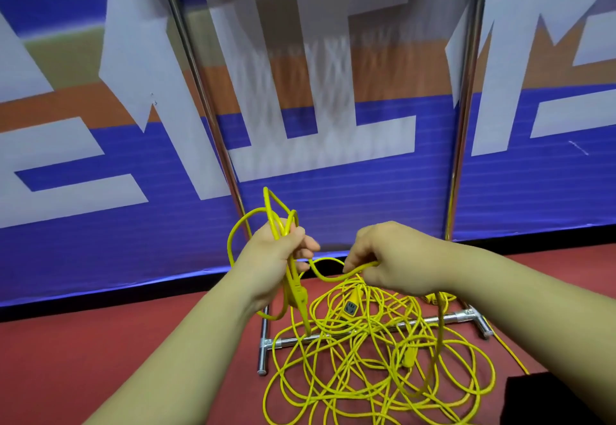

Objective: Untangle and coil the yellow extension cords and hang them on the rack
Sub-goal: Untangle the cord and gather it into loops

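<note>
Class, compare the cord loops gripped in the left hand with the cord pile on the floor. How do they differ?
The loops are few and gathered together; the pile is many strands crossing in a tangle. The loops are held up by the left hand; the pile lies on the red floor, across the rack's base bar. Both are yellow cord.
</note>
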`<state>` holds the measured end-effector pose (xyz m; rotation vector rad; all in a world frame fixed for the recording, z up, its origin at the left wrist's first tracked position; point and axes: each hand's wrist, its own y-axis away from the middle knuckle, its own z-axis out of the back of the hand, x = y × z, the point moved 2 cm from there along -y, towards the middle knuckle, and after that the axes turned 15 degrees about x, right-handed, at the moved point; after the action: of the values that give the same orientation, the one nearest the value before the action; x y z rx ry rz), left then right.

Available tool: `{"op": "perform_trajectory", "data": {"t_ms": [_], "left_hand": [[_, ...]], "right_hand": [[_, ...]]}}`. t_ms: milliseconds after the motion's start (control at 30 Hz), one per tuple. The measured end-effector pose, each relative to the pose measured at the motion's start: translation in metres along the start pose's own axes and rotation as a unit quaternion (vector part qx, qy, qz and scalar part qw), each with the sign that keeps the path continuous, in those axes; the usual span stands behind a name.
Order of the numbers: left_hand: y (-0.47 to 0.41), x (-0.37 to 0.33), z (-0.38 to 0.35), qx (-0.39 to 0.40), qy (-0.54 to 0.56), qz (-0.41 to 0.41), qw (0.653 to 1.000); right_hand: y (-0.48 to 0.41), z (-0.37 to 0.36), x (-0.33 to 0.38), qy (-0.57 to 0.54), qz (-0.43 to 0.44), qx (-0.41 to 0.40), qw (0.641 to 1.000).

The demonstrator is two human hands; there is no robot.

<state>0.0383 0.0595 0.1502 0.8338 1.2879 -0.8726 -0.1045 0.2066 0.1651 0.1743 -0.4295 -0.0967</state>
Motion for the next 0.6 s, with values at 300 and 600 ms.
{"op": "perform_trajectory", "data": {"t_ms": [300,600], "left_hand": [[-0.002,-0.004,-0.026,0.049,-0.034,-0.019,0.998],[-0.013,-0.012,0.018,-0.069,0.144,-0.032,0.987]], "right_hand": [[0.008,0.018,-0.017,-0.26,0.031,-0.196,0.945],[0.01,0.001,-0.04,-0.517,0.027,-0.066,0.853]]}}
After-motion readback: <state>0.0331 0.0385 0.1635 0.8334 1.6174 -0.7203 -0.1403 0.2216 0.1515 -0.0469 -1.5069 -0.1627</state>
